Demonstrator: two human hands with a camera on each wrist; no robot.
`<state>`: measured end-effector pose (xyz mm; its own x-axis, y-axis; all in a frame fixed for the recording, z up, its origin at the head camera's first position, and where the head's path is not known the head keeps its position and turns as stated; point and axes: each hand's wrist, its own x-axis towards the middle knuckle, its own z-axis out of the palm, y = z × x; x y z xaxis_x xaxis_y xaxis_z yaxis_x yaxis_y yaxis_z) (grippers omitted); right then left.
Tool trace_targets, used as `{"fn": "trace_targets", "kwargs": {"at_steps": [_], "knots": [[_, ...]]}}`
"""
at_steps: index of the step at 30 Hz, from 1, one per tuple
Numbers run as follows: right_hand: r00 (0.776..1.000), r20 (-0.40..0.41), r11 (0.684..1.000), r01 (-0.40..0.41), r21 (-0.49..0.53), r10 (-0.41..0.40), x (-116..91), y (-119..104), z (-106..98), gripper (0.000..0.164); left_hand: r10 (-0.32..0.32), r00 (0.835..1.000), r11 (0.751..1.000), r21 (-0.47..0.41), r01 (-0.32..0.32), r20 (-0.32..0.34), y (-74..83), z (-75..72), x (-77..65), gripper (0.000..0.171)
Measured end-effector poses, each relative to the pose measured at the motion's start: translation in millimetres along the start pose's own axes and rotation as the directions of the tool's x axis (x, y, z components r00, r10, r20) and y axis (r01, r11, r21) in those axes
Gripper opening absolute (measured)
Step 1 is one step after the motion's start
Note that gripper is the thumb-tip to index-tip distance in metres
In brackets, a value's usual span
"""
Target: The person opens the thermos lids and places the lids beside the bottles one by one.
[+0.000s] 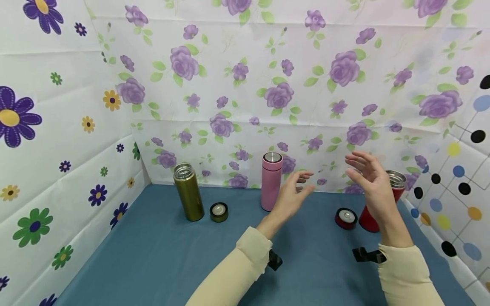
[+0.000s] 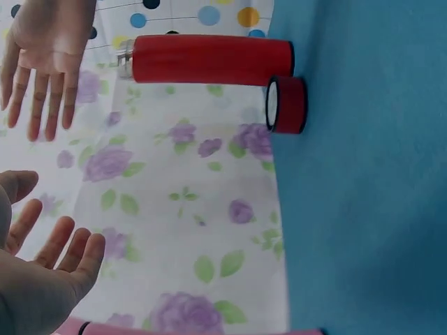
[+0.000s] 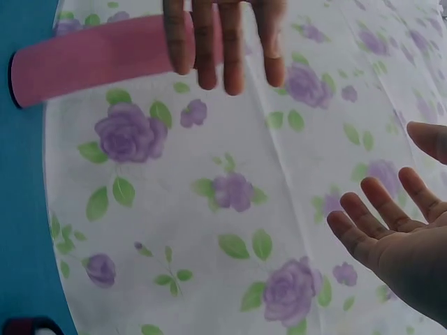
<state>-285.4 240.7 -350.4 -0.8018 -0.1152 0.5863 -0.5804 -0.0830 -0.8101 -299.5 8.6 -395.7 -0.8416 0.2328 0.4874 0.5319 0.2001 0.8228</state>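
Note:
Both hands hover over the table, palms facing each other and holding nothing. My left hand [image 1: 289,193] is in front of and just right of a pink thermos [image 1: 270,182], which stands upright with its lid on. My right hand [image 1: 373,187], its fingers extended, partly hides a red thermos [image 1: 369,219] whose mouth is uncovered. Left of that bottle a red lid [image 1: 346,218] lies on the table. In the left wrist view the red thermos [image 2: 209,59] and its lid [image 2: 290,105] show fully. The right wrist view shows the pink thermos [image 3: 98,59] behind the left hand's fingers.
An olive-gold thermos [image 1: 188,193] without a lid stands at the left, with its lid [image 1: 219,211] beside it on the blue tablecloth [image 1: 160,255]. Flowered sheets [image 1: 237,97] hang behind and at the left, and a dotted sheet [image 1: 467,187] hangs at the right.

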Motion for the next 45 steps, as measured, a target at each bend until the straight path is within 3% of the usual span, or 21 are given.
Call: {"fn": "trace_targets", "kwargs": {"at_steps": [8,17,23,27,34,45], "knots": [[0.998,0.051,0.997,-0.041,-0.069,0.045,3,3,20,0.050,0.095,0.985,0.995,0.015,-0.094,-0.145,1.3,-26.7,-2.5,0.039],[0.988,0.130,0.991,-0.069,-0.111,0.083,8,9,41,0.049,0.053,0.944,0.999,0.016,-0.051,-0.326,-17.7,-59.1,-8.1,0.052],[0.981,0.160,0.982,-0.077,-0.172,0.105,13,9,54,0.049,0.012,0.919,1.000,0.030,0.000,-0.394,-33.0,-71.0,-7.7,0.059],[0.978,0.178,0.974,-0.072,-0.214,0.111,16,11,60,0.049,-0.031,0.918,0.999,0.003,0.036,-0.394,-46.2,-75.3,-7.3,0.064],[0.975,0.206,0.969,-0.024,-0.246,0.077,25,18,72,0.050,-0.142,0.939,0.989,-0.081,0.123,-0.312,-68.5,-82.5,-3.9,0.077],[0.966,0.249,0.957,0.002,-0.290,0.074,34,23,87,0.053,-0.207,0.957,0.978,-0.080,0.194,-0.206,-89.5,-79.6,-1.4,0.090]]}}
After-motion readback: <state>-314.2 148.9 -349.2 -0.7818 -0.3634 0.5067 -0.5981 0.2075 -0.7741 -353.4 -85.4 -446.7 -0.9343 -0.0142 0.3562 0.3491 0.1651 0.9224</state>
